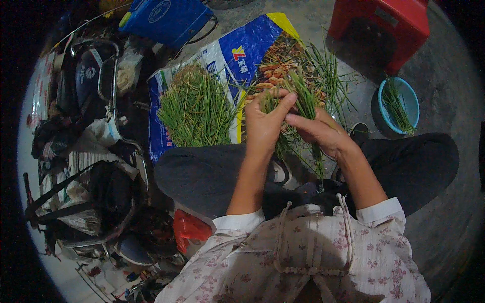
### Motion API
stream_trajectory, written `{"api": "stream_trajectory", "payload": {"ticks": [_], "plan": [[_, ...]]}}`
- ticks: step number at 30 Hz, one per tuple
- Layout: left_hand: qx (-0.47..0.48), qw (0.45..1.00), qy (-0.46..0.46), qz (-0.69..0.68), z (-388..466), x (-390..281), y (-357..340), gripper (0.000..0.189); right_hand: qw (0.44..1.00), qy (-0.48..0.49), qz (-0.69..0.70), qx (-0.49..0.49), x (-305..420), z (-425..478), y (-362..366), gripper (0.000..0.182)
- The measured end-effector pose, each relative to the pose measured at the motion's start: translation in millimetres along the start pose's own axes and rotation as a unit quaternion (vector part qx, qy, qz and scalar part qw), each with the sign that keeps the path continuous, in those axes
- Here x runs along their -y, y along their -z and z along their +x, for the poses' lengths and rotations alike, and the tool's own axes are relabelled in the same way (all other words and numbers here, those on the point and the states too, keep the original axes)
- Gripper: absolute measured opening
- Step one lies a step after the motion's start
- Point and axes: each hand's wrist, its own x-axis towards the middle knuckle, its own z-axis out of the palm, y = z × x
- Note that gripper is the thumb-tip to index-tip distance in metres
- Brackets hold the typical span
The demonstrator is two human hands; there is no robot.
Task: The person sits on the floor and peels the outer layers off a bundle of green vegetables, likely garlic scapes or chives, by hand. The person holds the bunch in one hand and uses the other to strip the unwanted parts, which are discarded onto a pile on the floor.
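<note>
Thin green grass-like stalks fill both my hands above my crossed legs. My left hand grips a small bunch, its thumb pointing up near the right thumb. In my right hand is a larger bunch of green stalks, whose lower ends hang toward my lap. A flattened, printed plastic sack lies on the floor before me. On its left part rests a thick pile of green stalks, with drier brownish bits at the far end. Looser stalks spread over the sack's right edge.
At right a light-blue basin holds a small bunch of stalks. A red plastic stool stands beyond it. At the far left is a blue tank-like container. Bags and metal-framed items crowd my left side.
</note>
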Motion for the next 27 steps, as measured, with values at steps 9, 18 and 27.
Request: {"api": "stream_trajectory", "payload": {"ticks": [9, 18, 27], "plan": [[-0.02, 0.997, 0.052, -0.058, 2.8, -6.6, 4.1, 0.013, 0.985, 0.04, 0.127, -0.11, -1.7, 2.7, -0.9, 0.036], [-0.032, 0.987, 0.022, -0.154, 14.7, -8.7, 29.6, 0.021, 0.973, 0.139, 0.1, -0.152, 2.6, 9.0, 18.6, 0.04], [-0.105, 0.989, -0.002, -0.105, 16.7, -12.0, 32.7, 0.016, 0.966, 0.168, -0.032, -0.193, -1.2, 8.1, 31.6, 0.038]]}}
